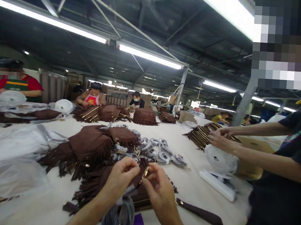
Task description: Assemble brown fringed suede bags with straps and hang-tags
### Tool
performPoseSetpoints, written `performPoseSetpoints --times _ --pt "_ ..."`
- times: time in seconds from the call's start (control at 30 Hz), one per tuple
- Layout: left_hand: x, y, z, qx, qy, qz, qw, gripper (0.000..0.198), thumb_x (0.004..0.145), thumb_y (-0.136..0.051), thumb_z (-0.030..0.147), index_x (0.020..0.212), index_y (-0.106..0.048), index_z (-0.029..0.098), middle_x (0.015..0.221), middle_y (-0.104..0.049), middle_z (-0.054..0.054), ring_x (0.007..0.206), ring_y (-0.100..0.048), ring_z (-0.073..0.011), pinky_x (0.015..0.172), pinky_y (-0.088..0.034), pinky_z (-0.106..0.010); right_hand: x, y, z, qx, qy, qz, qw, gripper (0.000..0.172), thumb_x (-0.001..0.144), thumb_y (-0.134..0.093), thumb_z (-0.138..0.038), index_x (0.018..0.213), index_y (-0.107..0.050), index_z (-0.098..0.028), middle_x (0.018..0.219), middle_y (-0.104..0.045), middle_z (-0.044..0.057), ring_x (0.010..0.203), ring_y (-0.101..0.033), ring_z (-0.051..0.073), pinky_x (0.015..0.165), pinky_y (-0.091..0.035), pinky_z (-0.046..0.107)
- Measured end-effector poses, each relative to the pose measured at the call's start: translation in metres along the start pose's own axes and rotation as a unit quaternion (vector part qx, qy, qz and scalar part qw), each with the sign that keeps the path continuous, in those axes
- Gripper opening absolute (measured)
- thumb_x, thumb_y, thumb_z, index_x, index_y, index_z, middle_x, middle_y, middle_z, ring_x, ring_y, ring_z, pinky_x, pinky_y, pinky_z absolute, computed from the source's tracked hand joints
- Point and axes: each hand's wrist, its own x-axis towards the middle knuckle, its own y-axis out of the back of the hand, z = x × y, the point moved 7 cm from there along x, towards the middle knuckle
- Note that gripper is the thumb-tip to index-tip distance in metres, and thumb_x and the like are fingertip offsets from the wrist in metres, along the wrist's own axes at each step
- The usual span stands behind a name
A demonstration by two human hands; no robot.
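Observation:
My right hand (162,189) pinches a gold metal clasp (145,173) between thumb and fingers. Beside it, my left hand (119,175) has its thumb and fingertips pressed together; whatever they hold is too small to make out. Under both hands lies a dark brown fringed bag (97,179). A bundled strap in greyish clear wrap (124,214) hangs or rests just below my hands, by a purple patch (138,223). To the right a brown strap end (200,212) with a gold fitting lies on the table.
Brown fringed bags (87,142) are piled ahead, near several wrapped coiled straps (163,154). Clear plastic bags (17,165) cover the left side. At right a co-worker's hands (221,139) handle stacked gold-edged pieces (198,134) beside a white fan (220,159). Other people sit across the white table (169,132).

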Motion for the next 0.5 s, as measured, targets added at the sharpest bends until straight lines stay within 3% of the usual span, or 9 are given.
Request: performPoseSetpoints --times 0.07,0.13,0.2,0.3,0.4,0.5 --pt "0.000 -0.001 0.031 0.070 -0.085 -0.004 0.994 0.017 0.072 -0.059 0.026 0.058 -0.057 0.018 0.069 -0.051 0.002 0.069 -0.048 -0.0145 0.064 -0.037 -0.025 -0.003 0.016 -0.021 -0.076 0.088 0.050 0.992 0.026 0.084 -0.063 -0.026 0.109 -0.063 -0.023 0.119 -0.062 0.011 0.105 -0.062 0.026 0.091 -0.049 0.040" --pt "-0.003 -0.010 0.060 0.105 -0.141 -0.034 0.984 0.015 0.075 -0.057 0.020 0.060 -0.061 0.018 0.077 -0.053 0.000 0.079 -0.052 -0.0157 0.071 -0.040 -0.026 -0.006 0.023 -0.041 -0.117 0.154 0.064 0.979 0.018 0.087 -0.061 -0.025 0.104 -0.068 -0.025 0.125 -0.059 0.010 0.114 -0.056 0.027 0.096 -0.045 0.041" --pt "-0.007 -0.022 0.084 0.110 -0.171 -0.068 0.977 0.016 0.077 -0.057 0.015 0.063 -0.063 0.018 0.080 -0.054 0.000 0.082 -0.054 -0.0154 0.075 -0.041 -0.026 -0.006 0.027 -0.056 -0.115 0.187 0.059 0.974 0.016 0.090 -0.058 -0.022 0.100 -0.070 -0.026 0.117 -0.063 0.008 0.107 -0.057 0.024 0.092 -0.047 0.038" --pt "-0.015 -0.032 0.107 0.102 -0.204 -0.106 0.968 0.014 0.081 -0.057 0.016 0.070 -0.064 0.018 0.085 -0.056 -0.001 0.085 -0.055 -0.0149 0.078 -0.043 -0.025 -0.004 0.033 -0.063 -0.032 0.177 0.027 0.983 0.015 0.092 -0.057 -0.020 0.090 -0.071 -0.024 0.095 -0.068 0.005 0.090 -0.061 0.020 0.078 -0.050 0.031" --pt "-0.021 -0.030 0.092 0.174 -0.195 -0.152 0.953 0.013 0.084 -0.057 0.020 0.095 -0.064 0.020 0.098 -0.060 -0.003 0.093 -0.056 -0.0174 0.083 -0.045 -0.028 -0.004 0.047 -0.053 0.074 0.104 0.017 0.992 0.012 0.089 -0.061 -0.024 0.082 -0.071 -0.023 0.076 -0.067 0.001 0.071 -0.062 0.017 0.063 -0.050 0.026" --pt "-0.027 -0.018 0.029 0.380 -0.139 -0.204 0.892 0.034 0.076 -0.068 0.024 0.108 -0.058 0.018 0.113 -0.060 -0.008 0.106 -0.054 -0.0256 0.093 -0.044 -0.038 -0.010 0.063 -0.027 0.189 -0.015 0.019 0.982 0.012 0.084 -0.068 -0.034 0.080 -0.071 -0.023 0.063 -0.062 -0.001 0.051 -0.055 0.013 0.047 -0.044 0.023"
